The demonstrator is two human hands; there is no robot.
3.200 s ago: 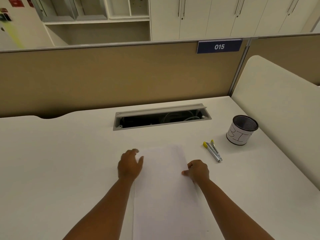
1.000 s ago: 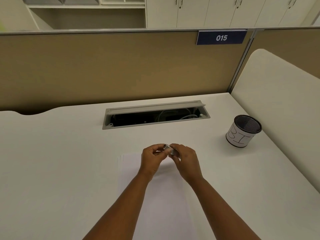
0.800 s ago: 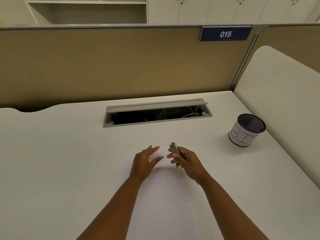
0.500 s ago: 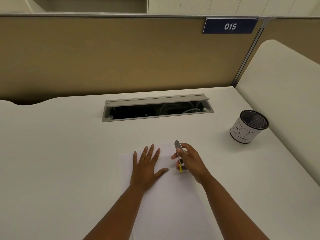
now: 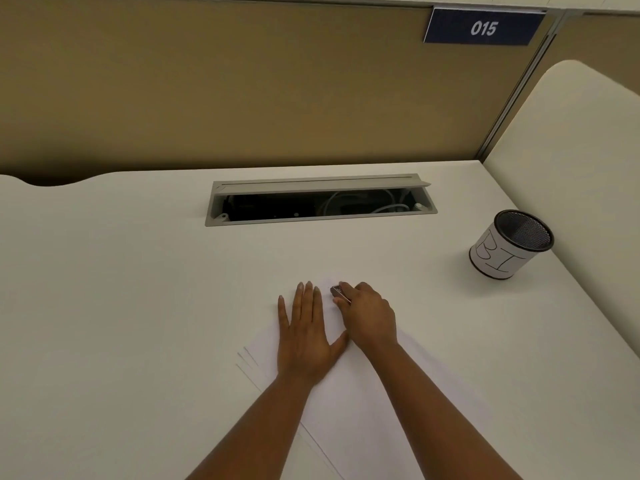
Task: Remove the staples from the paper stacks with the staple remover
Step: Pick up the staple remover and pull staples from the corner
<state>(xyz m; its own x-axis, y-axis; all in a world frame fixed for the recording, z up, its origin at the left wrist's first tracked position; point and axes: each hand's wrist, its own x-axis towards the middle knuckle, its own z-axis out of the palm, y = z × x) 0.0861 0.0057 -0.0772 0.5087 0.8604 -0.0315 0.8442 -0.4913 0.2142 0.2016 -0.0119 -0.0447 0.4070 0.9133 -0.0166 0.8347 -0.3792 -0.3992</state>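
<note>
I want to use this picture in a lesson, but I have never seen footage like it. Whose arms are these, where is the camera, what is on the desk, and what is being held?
There is no machine here: the arms belong to a person wearing a camera on the head, so you look forward and down at their own hands. The left hand lies flat on a stack of white paper, pinning it to the white desk. The right hand holds a small metal staple remover, its tip at the paper's far edge. Any staple is too small to see. To the right stands a mesh cup with a handwritten label. Behind is an open cable slot.
</note>
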